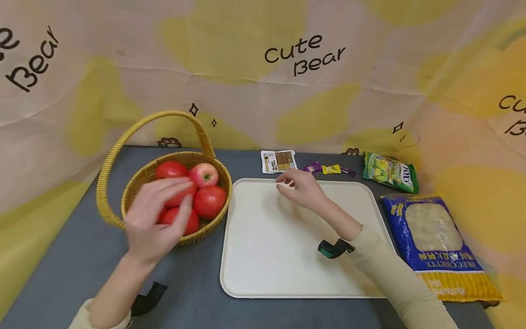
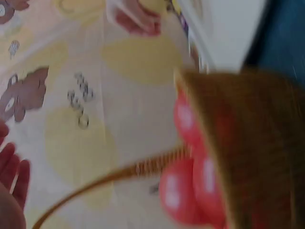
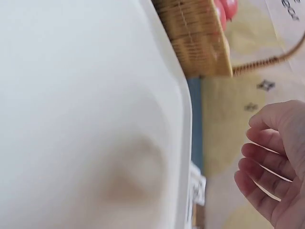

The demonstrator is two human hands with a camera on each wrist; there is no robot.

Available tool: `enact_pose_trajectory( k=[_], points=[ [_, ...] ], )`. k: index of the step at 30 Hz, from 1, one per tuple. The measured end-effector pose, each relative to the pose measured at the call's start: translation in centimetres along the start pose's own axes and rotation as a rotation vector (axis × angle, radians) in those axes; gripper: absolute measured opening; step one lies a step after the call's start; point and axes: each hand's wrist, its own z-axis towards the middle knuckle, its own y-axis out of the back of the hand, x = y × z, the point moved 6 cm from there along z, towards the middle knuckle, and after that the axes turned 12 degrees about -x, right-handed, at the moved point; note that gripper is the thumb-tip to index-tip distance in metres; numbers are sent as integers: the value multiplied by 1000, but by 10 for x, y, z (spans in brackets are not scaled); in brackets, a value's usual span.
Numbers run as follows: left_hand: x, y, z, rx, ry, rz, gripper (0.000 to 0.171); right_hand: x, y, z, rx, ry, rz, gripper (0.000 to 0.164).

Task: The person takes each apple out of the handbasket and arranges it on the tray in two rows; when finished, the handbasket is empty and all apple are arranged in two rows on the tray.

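Note:
My left hand [image 1: 149, 228] hovers above a yellow wicker basket [image 1: 204, 234] with a tall arched handle. Its thumb and fingers are bent gently apart, and nothing is between them. Several red apples [image 1: 209, 202] fill the basket, some partly hidden behind that hand. Over the back part of a white rectangular tray [image 1: 267, 260] is my right hand [image 1: 304, 189], fingers loosely curled and holding nothing. In the right wrist view the right hand [image 3: 281, 162] shows its bare palm side, and a soft shadow falls on the tray.
Behind the tray lie a white-and-brown packet [image 1: 279, 161] and small purple and yellow wrapped candies [image 1: 331, 169]. A green snack bag [image 1: 389, 172] is at the back right. A blue-and-yellow pasta bag [image 1: 435, 265] lies right of the tray. A printed cloth [image 1: 246, 109] hangs behind.

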Motion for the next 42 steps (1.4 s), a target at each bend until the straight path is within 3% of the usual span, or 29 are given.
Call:
enact_pose_trajectory(
  k=[2,3,4,5,7,10,12,14,17,20,25,34,38,42],
  points=[
    [1,25,13,-193,-6,57,29,15,-7,6,35,39,32,17],
    [4,36,17,-259,18,100,32,22,-11,9,51,59,51,19],
    [9,46,19,-288,55,142,36,30,-14,12,67,75,65,19],
    [17,55,19,-276,107,174,40,37,-18,15,81,94,83,21],
    [35,69,15,-168,267,218,44,51,-25,21,108,125,111,23],
    [66,81,-4,133,565,291,61,71,-36,30,143,167,151,27],
    [80,86,-21,316,723,327,72,84,-44,36,168,191,179,30],
    [91,89,-37,447,827,349,67,96,-52,42,196,214,197,33],
    [101,93,-55,589,898,352,60,112,-64,49,245,233,212,39],
    [107,98,-68,691,926,386,54,123,-77,55,301,239,236,46],
    [109,103,-73,791,884,478,47,135,-100,68,368,229,241,57],
    [110,103,-73,819,863,512,42,159,-134,89,498,244,66,76],
    [110,103,-73,815,850,514,40,163,-147,92,554,264,-26,80],
    [109,102,-73,810,844,520,39,164,-156,90,594,261,-46,82]
  ],
)
